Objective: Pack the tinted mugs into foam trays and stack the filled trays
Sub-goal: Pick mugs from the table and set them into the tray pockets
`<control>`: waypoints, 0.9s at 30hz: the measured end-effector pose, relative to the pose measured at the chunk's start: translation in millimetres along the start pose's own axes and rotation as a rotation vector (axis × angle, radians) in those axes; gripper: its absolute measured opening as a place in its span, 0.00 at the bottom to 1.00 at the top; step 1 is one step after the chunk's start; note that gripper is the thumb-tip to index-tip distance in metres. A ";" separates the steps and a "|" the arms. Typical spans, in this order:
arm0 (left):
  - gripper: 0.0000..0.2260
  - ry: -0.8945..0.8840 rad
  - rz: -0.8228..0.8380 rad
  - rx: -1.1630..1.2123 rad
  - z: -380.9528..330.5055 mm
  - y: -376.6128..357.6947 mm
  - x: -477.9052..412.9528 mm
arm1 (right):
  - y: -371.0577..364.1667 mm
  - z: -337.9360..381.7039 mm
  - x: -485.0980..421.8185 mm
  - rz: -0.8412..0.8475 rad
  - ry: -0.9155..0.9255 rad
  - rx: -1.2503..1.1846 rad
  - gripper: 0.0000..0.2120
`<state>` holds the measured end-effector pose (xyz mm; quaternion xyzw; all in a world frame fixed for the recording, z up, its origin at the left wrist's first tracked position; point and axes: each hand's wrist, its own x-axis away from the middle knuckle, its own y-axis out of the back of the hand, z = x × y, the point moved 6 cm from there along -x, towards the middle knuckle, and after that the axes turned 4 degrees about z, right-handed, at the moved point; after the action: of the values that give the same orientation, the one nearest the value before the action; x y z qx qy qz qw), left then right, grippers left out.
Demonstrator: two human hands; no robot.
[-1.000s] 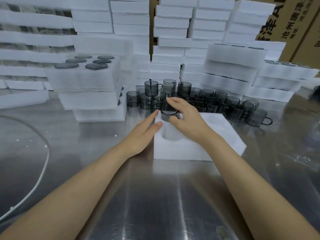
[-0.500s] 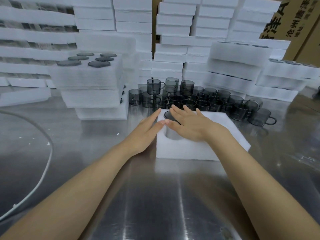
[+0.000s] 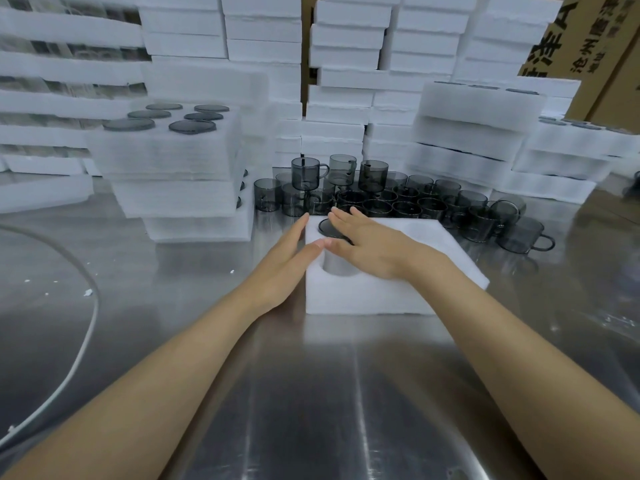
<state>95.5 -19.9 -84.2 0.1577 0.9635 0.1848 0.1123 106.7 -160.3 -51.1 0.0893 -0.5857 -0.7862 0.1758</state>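
Steel table top (image 3: 311,393) gleams nearest me, both bare forearms stretched forward across it, with a white cable (image 3: 88,323) curving along its left side. The left hand (image 3: 284,268) lies edge-on against the left wall of a white foam tray (image 3: 363,296), fingers straight and together, thumb tip resting on the tray's top edge; it grasps nothing. The right hand (image 3: 367,247) is spread flat, palm down, fingers straight, pressing on a tinted mug (image 3: 327,227) seated in the tray's far left pocket; only a dark arc of it shows past the fingers. Another pocket gapes just under that palm. Beyond the tray, loose mugs (image 3: 408,202) crowd the table, some perched on others. To the left stands a stack of filled trays (image 3: 173,161). Behind rise walls of foam blocks (image 3: 346,64), with brown cartons (image 3: 588,46) at far right.
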 end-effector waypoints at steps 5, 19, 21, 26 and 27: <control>0.26 -0.003 -0.025 -0.023 -0.8 0.7 -0.6 | 32.8 -13.5 -12.5 -0.196 0.001 -0.203 0.23; 0.24 -0.044 -0.068 -0.058 3.3 4.4 -3.2 | 83.8 -81.0 -81.9 -0.520 -0.241 -0.254 0.18; 0.24 -0.040 -0.075 -0.053 1.0 5.6 -2.3 | 88.2 -83.8 -73.0 -0.593 -0.288 -0.462 0.13; 0.23 -0.024 -0.075 -0.039 -5.2 6.0 0.9 | 101.8 -75.0 -18.5 -0.739 -0.258 -0.868 0.18; 0.23 -0.018 -0.074 -0.037 -5.5 6.0 1.3 | 99.8 -74.9 -5.4 -0.738 -0.245 -1.009 0.19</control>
<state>94.4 -15.9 -77.0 0.1214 0.9641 0.1970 0.1304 154.7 -250.1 21.3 0.1009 -0.0898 -0.9788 -0.1543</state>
